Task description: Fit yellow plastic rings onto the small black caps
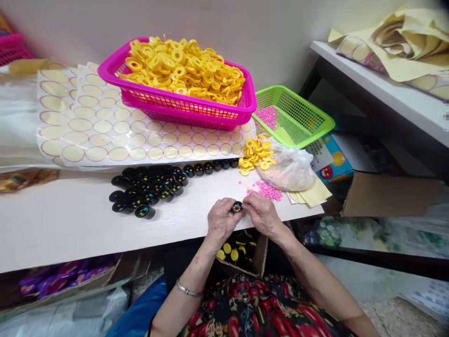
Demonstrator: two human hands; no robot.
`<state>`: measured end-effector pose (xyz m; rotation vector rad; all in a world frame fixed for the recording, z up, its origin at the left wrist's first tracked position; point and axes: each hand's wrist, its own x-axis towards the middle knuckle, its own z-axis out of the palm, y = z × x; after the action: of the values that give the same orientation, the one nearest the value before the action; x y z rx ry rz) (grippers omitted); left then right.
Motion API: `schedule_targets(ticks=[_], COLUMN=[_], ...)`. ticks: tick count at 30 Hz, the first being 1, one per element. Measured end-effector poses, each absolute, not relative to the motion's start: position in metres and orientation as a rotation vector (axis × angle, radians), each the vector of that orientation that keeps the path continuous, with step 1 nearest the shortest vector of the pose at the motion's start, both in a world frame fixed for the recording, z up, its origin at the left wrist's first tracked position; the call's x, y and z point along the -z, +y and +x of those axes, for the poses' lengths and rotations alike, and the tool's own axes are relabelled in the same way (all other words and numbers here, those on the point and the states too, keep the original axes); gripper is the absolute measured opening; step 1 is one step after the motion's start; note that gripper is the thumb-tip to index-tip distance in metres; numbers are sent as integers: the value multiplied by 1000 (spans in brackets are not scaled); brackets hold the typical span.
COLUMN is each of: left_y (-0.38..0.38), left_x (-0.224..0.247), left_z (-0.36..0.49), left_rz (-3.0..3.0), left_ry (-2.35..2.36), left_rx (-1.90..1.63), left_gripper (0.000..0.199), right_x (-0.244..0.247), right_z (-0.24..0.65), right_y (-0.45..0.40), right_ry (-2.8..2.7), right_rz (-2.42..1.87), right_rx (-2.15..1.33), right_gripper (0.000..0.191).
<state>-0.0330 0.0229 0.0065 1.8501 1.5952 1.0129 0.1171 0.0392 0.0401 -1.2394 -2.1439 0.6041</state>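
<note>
My left hand point(221, 219) is closed round a small black cup point(237, 206), its opening turned up, with tiny coloured bits showing inside. At the cup's right rim, the thumb and fingertips of my right hand point(261, 213) are pinched together; whatever they hold is too small to make out. Just beyond that hand lies a loose pile of tiny pink rings point(267, 190). Many similar black cups point(143, 211) stand grouped on the table to the left, and a row of them runs along the edge of the sheets.
A magenta basket point(168, 103) heaped with yellow rings point(185, 70) rests on sticker sheets point(129, 153). Right of it are a green basket point(305, 136), loose yellow rings point(256, 153) and a plastic bag point(291, 168). Below the table edge sits a box point(261, 252) containing yellow-topped pieces.
</note>
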Motion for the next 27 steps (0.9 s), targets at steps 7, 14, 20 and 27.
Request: schedule_targets(ticks=[7,14,20,27], left_y=[22,20,21,22], left_x=[-2,-9,-12,-6], left_z=[-33,-35,-34,-35], left_rz=[1853,1886,1849,1887], left_ry=[1626,1635,1604,1613], left_rx=[-996,-942,-1022,-982], left_gripper=[12,7,4,12], right_x=[-51,-57,-60,-57], right_z=[103,99,92,108], right_y=[44,48,46,55], right_ry=[-2431,-2651,-2763,-2350], right_rz=[-1317,-1277,-1159,-1173], right_rx=[-488,-352,-270,-740], right_gripper=[19,14,16,14])
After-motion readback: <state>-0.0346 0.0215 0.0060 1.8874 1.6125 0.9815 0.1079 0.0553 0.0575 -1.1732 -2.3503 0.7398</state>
